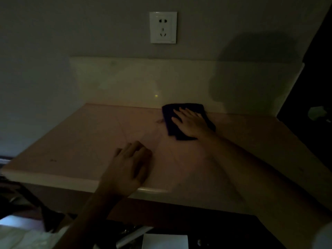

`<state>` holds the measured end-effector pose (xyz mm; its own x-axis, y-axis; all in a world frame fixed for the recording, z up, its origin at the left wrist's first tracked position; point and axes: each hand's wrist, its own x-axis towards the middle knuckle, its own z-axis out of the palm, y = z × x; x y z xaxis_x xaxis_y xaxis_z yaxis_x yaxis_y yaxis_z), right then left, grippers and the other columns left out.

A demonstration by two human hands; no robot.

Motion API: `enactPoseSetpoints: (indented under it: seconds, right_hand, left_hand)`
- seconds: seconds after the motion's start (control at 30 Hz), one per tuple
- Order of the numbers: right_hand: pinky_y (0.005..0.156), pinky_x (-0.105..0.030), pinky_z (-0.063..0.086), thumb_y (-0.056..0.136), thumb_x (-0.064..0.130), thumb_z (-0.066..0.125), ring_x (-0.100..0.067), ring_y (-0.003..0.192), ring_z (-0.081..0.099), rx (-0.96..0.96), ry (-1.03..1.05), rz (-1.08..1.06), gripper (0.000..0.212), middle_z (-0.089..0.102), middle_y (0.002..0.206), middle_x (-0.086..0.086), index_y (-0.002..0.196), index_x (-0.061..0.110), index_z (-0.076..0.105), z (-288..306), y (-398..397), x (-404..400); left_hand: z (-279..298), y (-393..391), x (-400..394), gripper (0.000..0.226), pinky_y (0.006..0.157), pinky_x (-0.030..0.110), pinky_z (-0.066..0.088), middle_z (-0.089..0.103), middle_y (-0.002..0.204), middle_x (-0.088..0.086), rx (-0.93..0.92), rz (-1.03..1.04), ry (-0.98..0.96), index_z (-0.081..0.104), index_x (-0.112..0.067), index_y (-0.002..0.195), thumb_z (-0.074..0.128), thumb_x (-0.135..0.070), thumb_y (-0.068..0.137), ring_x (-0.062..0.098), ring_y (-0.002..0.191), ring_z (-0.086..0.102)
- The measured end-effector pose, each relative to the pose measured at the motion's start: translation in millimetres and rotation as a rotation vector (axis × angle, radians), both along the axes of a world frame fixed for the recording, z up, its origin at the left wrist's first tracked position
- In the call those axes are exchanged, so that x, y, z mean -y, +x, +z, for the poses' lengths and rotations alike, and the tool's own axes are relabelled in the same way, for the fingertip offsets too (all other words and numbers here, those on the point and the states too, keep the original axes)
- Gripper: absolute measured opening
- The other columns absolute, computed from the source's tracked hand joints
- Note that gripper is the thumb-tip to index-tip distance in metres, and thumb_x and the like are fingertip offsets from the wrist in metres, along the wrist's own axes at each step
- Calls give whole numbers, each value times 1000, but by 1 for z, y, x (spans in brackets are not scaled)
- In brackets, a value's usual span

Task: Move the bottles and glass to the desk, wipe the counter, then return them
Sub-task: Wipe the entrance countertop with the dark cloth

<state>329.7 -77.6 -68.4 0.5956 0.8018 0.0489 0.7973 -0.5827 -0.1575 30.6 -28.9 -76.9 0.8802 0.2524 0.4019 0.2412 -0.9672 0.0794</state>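
The scene is dim. A pale pinkish counter point(80, 144) fills the middle of the view. A dark cloth point(170, 112) lies flat on it near the back wall. My right hand point(192, 123) presses flat on the cloth, fingers spread and pointing left. My left hand point(129, 168) rests near the counter's front edge with fingers curled down on the surface, holding nothing. No bottles or glass are in view.
A cream backsplash point(143, 81) rises behind the counter, with a white wall socket point(163, 27) above it. A dark edge point(316, 69) bounds the right side. Below the counter's front edge lie dim white items point(165, 241) and clutter at the lower left.
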Motion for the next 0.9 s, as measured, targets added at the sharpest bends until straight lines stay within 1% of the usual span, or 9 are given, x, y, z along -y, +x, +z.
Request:
enactPoseSetpoints:
  seconds: [0.13,0.2,0.27,0.37,0.47,0.53,0.63,0.73,0.9]
  right_hand:
    - [120,-40,4,96,62,10,-14,150,4,-9,-6,4,62,6,163,9,153,37,9,4,-31,24]
    - [121,-40,3,97,60,11,-13,150,3,-13,-3,51,61,5,163,10,153,38,7,6,-67,52]
    - [121,-40,5,96,61,12,-12,150,4,31,24,125,60,6,163,11,153,40,8,0,-116,87]
    - [122,-38,5,95,62,12,-8,150,3,41,83,204,61,5,162,16,152,42,9,-4,-175,129]
    - [122,-38,2,96,60,11,-6,149,0,13,70,182,58,2,162,18,151,43,6,-3,-190,138]
    - [122,-37,3,95,62,9,-5,149,0,13,53,177,59,1,162,18,151,44,5,-2,-183,128]
    - [121,-38,4,95,64,8,-8,149,0,2,15,180,60,1,162,15,151,44,6,1,-157,94]
    - [120,-39,4,95,63,8,-11,150,2,-4,-9,141,61,2,163,11,152,41,6,4,-118,31]
    - [119,-42,6,94,64,9,-15,150,5,-4,-14,64,64,5,163,8,153,39,10,1,-65,-66]
  left_hand:
    - [2,0,4,27,75,33,34,54,107,-6,18,25,19,58,-27,107,43,-40,88,20,95,51]
    - [1,-1,5,25,75,32,32,53,106,-6,69,50,-6,56,-26,105,42,-39,89,19,93,51]
    - [-2,-2,8,21,76,34,35,54,103,-5,133,97,-51,56,-24,101,42,-36,90,20,91,51]
    - [0,-2,14,30,78,36,35,55,103,-3,162,186,-148,55,-21,102,34,-39,92,20,91,50]
    - [0,-15,9,37,79,34,32,54,107,-3,161,225,-179,56,-22,105,31,-43,88,19,95,51]
    - [-1,-30,-7,40,79,33,32,55,109,-3,120,205,-97,58,-23,108,33,-44,85,20,97,52]
    - [-1,-50,-43,45,81,36,36,56,111,-1,8,214,37,61,-25,112,32,-49,87,23,97,55]
    - [1,-62,-74,46,82,37,38,55,117,-4,-38,238,25,59,-30,119,32,-51,89,22,101,55]
    - [-1,-65,-86,45,81,34,37,52,123,-6,-62,133,0,55,-30,126,33,-45,89,17,104,53]
